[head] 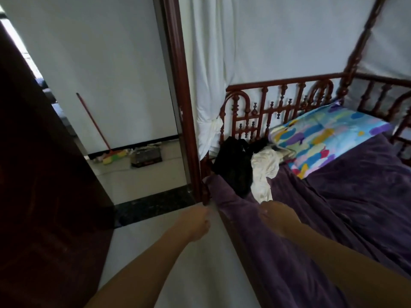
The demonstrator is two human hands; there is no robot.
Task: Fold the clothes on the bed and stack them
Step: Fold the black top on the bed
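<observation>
Head view: black garment (235, 165) and white garment (264, 172) lie crumpled and touching on the purple blanket (355, 185), at the bed's head corner beside the colourful pillow (327, 134). Right hand (273, 215) over the blanket, just short of the white garment; fingers blurred, state cannot be told. Left hand (198, 223) at the bed's edge, fingers curled; cannot tell if they grip anything.

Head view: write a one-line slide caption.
Left hand and right hand extend toward crumpled black garment and white garment on purple bedspread.
</observation>
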